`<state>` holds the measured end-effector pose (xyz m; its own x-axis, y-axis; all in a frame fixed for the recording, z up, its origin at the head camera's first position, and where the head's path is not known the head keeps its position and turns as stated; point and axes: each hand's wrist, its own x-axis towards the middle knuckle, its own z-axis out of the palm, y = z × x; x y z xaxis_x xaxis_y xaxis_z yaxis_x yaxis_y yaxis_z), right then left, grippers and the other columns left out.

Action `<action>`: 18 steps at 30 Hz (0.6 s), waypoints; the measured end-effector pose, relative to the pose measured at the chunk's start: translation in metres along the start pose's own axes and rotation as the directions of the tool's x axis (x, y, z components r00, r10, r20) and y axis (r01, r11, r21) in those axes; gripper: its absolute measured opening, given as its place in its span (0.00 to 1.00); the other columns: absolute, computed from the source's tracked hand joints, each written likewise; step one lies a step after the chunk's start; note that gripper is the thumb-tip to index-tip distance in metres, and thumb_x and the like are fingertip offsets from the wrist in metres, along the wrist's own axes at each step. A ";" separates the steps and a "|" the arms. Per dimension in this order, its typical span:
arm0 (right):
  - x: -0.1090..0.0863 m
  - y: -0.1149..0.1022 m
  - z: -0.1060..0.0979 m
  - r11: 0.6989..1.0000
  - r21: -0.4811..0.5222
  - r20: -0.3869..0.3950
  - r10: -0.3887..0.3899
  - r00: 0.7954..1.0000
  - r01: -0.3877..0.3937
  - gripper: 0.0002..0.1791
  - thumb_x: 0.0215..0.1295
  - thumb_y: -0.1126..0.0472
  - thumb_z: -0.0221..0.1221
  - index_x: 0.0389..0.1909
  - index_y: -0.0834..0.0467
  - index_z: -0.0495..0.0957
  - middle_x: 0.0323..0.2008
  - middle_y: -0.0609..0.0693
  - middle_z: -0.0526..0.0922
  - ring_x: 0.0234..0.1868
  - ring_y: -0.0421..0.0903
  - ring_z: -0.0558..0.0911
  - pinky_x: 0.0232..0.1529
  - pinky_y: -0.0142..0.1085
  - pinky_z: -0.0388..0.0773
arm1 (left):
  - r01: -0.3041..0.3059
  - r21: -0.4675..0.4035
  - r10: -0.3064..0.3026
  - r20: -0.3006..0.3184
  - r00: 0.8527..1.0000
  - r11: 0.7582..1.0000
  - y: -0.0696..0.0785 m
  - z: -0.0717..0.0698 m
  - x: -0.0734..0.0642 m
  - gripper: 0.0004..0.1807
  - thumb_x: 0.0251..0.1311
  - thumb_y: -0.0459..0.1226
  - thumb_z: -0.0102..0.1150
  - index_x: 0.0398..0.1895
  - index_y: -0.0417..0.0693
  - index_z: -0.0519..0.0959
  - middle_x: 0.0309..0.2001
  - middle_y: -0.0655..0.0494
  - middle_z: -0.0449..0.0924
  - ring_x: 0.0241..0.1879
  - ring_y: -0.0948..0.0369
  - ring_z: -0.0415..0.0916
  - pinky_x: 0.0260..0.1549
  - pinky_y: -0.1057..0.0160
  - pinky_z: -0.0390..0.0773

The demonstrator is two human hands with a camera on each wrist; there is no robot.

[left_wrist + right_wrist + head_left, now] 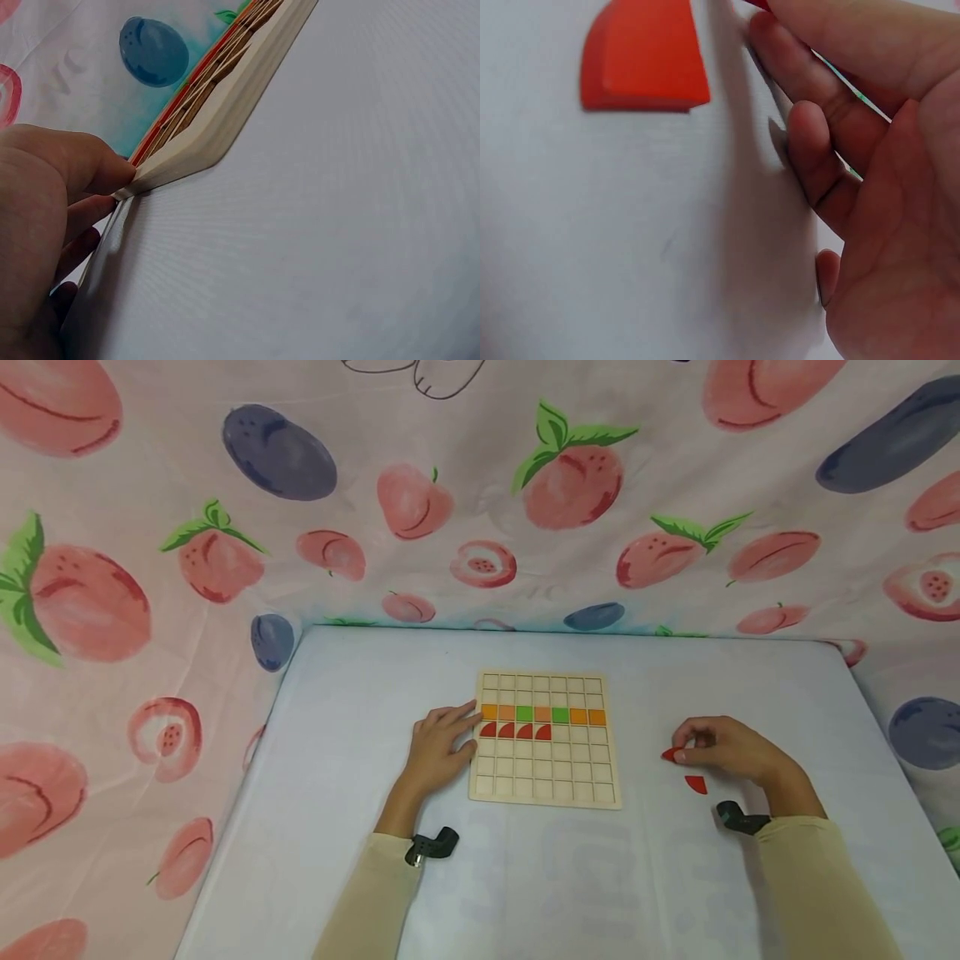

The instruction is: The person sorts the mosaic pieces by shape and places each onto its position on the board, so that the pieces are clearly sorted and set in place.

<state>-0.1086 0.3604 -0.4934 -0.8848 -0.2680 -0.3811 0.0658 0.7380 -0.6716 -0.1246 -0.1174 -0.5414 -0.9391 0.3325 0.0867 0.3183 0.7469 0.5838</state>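
Observation:
A square wooden grid board (543,785) lies on the table. One row of it holds orange and green square tiles (524,713); the row below has several red quarter-circle pieces (507,731) at its left end. Against the board's left edge rests my left hand (438,747), thumb and fingertips touching the rim; the left wrist view shows the thumb (105,169) at the wooden edge. To the right of the board, my right hand (723,750) pinches a red quarter-circle piece (669,755) between thumb and finger. Another red quarter-circle piece (697,785) lies on the table just below that hand.
A white cloth covers the table (562,893). Behind and to the sides hangs a fruit-patterned curtain (480,435). A dark wrist camera (433,846) is strapped to the left wrist, and another dark camera (741,818) to the right.

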 end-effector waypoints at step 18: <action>0.003 -0.003 0.001 0.999 0.037 -0.044 0.009 0.999 -0.008 0.13 0.68 0.48 0.65 0.44 0.53 0.84 0.41 0.49 0.87 0.42 0.41 0.80 0.46 0.28 0.74 | 0.001 -0.013 -0.001 0.011 1.000 1.000 -0.004 0.001 0.000 0.27 0.65 0.43 0.58 0.69 0.58 0.77 0.76 0.65 0.67 0.71 0.57 0.64 0.62 0.47 0.63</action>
<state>-0.1111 0.3566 -0.4928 -0.9037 -0.2335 -0.3588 0.0896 0.7164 -0.6920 -0.1259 -0.1199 -0.5451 -0.9379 0.3383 0.0771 0.3156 0.7395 0.5946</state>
